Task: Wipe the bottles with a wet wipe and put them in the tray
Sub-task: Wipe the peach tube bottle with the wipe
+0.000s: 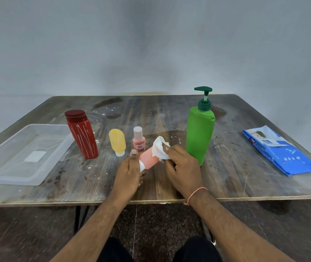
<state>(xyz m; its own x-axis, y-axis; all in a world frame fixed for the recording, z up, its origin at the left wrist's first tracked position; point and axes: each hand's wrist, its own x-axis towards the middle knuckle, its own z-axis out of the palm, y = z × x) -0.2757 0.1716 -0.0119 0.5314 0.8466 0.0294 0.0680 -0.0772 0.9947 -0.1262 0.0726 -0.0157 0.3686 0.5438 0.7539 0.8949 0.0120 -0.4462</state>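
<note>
Both forearms reach forward over the near edge of the bench, bare to the elbow. The left hand (129, 172) curls its fingers round the capped end of a peach tube (148, 160), thumb raised. The right hand (184, 168), a thin cord at its wrist, pinches a white wipe (160, 149) against the tube's upper end.

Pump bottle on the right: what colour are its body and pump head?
The pump bottle has a bright green body and a dark green pump head, seen in the head view.
</note>
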